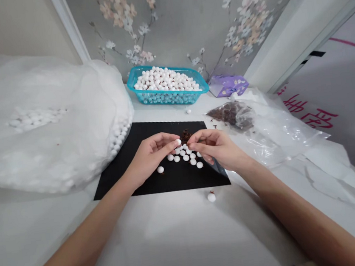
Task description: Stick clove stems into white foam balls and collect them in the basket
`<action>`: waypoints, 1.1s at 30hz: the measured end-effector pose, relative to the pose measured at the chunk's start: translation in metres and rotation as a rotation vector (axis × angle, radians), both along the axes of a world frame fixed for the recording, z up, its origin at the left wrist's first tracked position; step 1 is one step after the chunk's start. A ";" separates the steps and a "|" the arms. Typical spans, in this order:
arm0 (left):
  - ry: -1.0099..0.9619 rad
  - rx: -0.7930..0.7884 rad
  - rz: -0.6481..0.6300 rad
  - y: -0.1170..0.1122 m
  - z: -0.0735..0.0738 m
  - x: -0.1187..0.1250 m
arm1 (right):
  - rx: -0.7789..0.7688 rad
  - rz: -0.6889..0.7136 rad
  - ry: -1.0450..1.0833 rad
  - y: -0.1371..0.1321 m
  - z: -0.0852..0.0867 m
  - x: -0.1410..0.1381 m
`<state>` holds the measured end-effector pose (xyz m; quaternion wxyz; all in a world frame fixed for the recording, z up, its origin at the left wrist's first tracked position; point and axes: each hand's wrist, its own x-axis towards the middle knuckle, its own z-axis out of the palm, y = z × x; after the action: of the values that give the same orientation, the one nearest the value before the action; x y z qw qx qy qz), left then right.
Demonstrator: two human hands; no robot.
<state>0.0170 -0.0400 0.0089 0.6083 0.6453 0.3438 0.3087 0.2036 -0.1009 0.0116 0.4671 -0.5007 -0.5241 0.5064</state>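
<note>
My left hand [152,153] rests on a black mat [151,181] and pinches a small white ball [178,142] between thumb and fingertips. My right hand [215,145] is opposite it, fingers curled in a pinch near a small heap of dark brown bits [185,135]; what it holds is too small to make out. Several white balls [185,155] lie on the mat between and just below both hands. One ball [160,169] lies apart by my left wrist.
A turquoise basket [169,97] heaped with white balls stands at the back. A large clear bag [44,122] of white balls fills the left. A plastic bag with brown bits [234,113] and a purple box [228,85] lie right. One loose ball [211,197] sits on the white table.
</note>
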 end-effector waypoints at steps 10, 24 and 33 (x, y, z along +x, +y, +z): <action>-0.019 -0.011 -0.046 -0.001 -0.001 0.000 | -0.005 0.075 -0.045 -0.005 0.009 -0.009; -0.058 -0.035 -0.015 0.001 -0.004 -0.001 | -0.033 0.007 -0.111 -0.004 0.005 -0.013; -0.045 -0.028 -0.006 0.001 -0.005 -0.001 | -0.055 0.018 -0.148 -0.003 0.000 -0.014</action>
<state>0.0157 -0.0390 0.0039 0.6258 0.6307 0.3322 0.3166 0.1891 -0.1043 0.0116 0.4084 -0.5447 -0.5477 0.4864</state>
